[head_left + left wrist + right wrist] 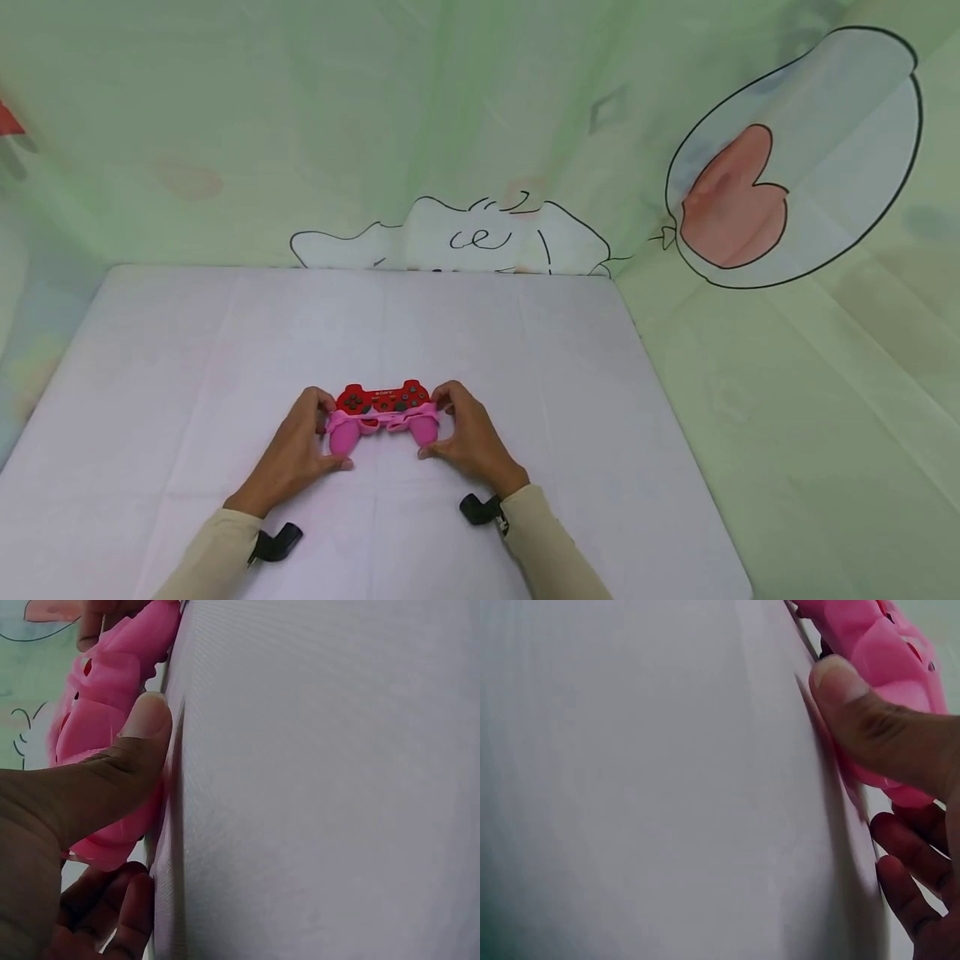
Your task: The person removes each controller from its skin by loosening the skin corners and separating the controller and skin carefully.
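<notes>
Controller (pixel 386 398), red-faced with a pink cover (pixel 345 433) over its rounded grips, lay face up at the table (pixel 562 375), between the left hand (pixel 296 446) and the right hand (pixel 472 435); whether it rested fully there was hard to tell. Each hand pinched its own end, with the thumb at the grip's near tip and curled fingers along the outer side. By its look, the body was light, stiff and fairly sturdy; the cover was probably soft and stretchy, tacky rather than slippery. The grips seemed the surest hold, since tugging the cover's edge might have shifted it.
</notes>
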Demonstrator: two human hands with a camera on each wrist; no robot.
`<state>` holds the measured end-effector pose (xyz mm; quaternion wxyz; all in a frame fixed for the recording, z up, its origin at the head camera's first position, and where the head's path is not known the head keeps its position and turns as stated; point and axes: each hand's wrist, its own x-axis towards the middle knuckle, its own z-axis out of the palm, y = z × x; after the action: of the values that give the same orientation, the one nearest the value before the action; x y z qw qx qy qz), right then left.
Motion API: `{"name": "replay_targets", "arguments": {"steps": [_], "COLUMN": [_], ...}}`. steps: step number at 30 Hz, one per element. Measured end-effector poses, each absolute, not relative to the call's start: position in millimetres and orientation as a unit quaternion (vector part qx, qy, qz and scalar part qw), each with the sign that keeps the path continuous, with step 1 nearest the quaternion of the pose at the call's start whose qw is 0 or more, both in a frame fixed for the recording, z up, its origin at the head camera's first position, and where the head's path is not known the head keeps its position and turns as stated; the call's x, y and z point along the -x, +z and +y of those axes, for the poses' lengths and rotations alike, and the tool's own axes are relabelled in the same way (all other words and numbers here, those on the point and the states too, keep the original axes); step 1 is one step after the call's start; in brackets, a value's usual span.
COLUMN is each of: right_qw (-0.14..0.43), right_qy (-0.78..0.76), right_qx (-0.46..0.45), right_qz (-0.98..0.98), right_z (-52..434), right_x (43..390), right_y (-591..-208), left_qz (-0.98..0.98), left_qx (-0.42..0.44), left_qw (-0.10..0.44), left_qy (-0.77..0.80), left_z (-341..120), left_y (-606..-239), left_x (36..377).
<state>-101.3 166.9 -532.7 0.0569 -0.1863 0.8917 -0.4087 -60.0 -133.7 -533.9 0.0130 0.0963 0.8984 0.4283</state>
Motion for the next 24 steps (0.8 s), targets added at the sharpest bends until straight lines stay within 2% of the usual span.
{"name": "replay_targets", "arguments": {"steps": [8,16,24], "right_qw": [0.028,0.039,0.072], "right_qy": [-0.396,-0.447,-0.512], "right_qx": [0.2,0.195,0.169], "right_qz": [0.896,0.872,0.839], "right_z": [172,176,178], "right_x": [107,112,111], "right_y": [-538,-545,-544], "left_qz": [0.898,0.894,0.863], "left_qx": [-0.059,-0.062,-0.035], "left_qw": [-0.022,-0.039,-0.004], "left_qy": [0.435,0.443,0.504], "left_z": [-138,-140,-145], "left_y": [-537,-543,-544], "left_x": [60,60,61]}}
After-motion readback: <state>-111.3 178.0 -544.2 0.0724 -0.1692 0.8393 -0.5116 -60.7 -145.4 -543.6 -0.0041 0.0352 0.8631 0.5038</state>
